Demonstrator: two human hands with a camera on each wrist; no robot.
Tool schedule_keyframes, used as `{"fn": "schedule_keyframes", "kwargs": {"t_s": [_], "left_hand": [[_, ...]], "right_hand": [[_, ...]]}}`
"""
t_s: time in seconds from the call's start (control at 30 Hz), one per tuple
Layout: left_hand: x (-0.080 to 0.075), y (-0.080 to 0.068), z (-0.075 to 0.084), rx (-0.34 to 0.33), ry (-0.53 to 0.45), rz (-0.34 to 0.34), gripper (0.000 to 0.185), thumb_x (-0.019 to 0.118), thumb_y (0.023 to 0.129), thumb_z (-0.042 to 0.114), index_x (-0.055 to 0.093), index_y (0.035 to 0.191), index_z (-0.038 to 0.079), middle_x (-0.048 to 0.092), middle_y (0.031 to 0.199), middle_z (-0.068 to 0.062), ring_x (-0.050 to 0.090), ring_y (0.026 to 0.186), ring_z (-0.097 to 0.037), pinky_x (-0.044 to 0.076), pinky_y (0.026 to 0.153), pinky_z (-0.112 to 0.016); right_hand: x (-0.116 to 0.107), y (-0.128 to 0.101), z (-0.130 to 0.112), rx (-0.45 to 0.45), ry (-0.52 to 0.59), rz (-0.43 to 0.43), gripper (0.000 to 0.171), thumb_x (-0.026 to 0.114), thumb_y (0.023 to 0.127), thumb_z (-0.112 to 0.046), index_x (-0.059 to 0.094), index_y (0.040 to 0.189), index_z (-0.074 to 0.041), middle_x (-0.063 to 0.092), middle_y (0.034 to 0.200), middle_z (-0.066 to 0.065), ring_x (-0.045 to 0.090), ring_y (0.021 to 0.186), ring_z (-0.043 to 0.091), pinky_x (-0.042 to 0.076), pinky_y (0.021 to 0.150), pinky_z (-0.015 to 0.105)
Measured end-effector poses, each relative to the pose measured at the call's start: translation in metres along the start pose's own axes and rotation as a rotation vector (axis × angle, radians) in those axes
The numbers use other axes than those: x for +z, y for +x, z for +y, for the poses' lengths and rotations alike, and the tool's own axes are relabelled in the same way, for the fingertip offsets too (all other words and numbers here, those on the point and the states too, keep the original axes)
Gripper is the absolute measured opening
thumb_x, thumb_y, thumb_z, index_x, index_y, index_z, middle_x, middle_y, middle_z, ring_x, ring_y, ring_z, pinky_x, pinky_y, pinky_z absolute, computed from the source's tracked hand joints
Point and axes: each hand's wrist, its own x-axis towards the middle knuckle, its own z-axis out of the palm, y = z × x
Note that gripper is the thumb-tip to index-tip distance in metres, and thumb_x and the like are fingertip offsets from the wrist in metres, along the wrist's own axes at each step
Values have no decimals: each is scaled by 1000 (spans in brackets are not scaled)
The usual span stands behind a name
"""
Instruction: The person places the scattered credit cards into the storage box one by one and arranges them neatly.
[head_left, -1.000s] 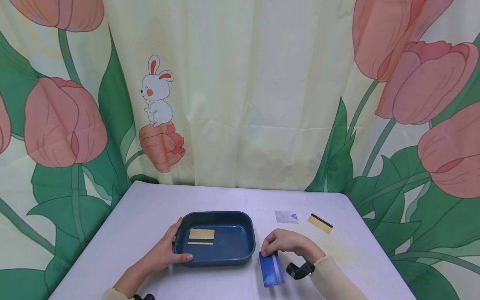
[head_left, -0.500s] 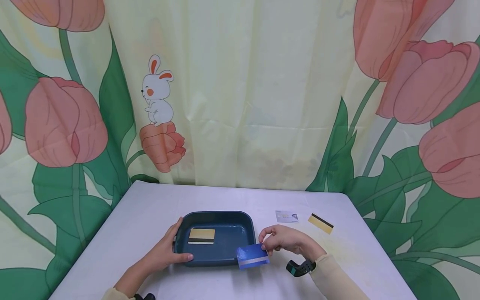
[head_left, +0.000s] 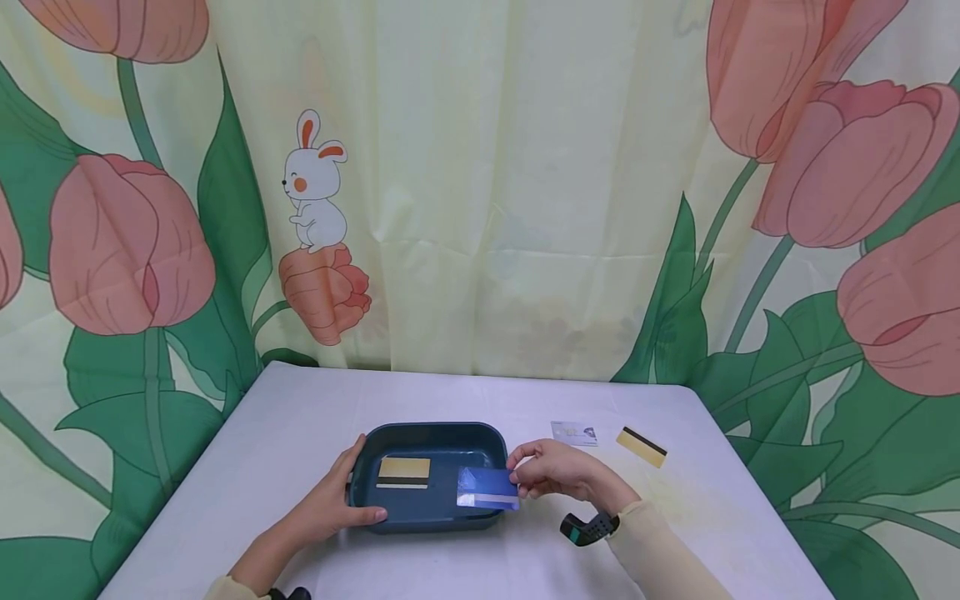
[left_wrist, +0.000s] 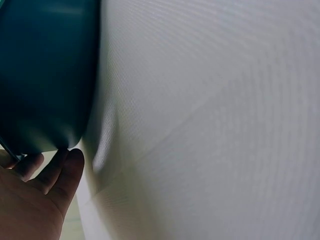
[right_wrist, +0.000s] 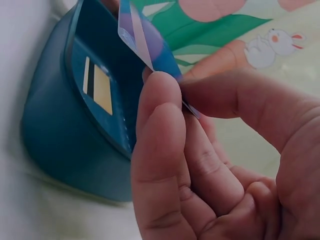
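A dark blue rectangular tray (head_left: 420, 521) stands on the white-covered table. At its left end my left hand (head_left: 327, 493) holds it, thumb at the near corner of the rim and fingers along the end wall. In the left wrist view, fingertips (left_wrist: 72, 162) touch the wall. My right hand (head_left: 558, 468) pinches a blue plastic card (head_left: 487, 487) with a pale stripe by its right edge. That card hangs over the tray's right part, tilted. Inside the tray at the left lies a gold card (head_left: 403, 472) with a dark stripe, also visible in the right wrist view.
Beyond my right hand, a silvery card (head_left: 573, 433) lies on the table (head_left: 675, 533). To its right is another gold card (head_left: 642, 447) with a black stripe. A curtain (head_left: 480, 208) printed with tulips and a rabbit hangs behind the table.
My right hand has brought the blue card from the table right of the tray, leftward and away from me, over the tray, turning it sideways. My left hand stays put.
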Motion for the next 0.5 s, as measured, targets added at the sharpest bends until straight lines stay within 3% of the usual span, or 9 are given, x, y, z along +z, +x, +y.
{"fn": "schedule_keyframes", "kwargs": {"t_s": [0.5], "left_hand": [[0,0,-2,12,6,6,128,87,78,52,3,168,14,14,170,-25,25,151,-53,30,114,-74]], "right_hand": [[18,25,-10,-1,81,56,21,71,98,-13,69,114,1,74,86,7,72,70,11,61,71,23]]}}
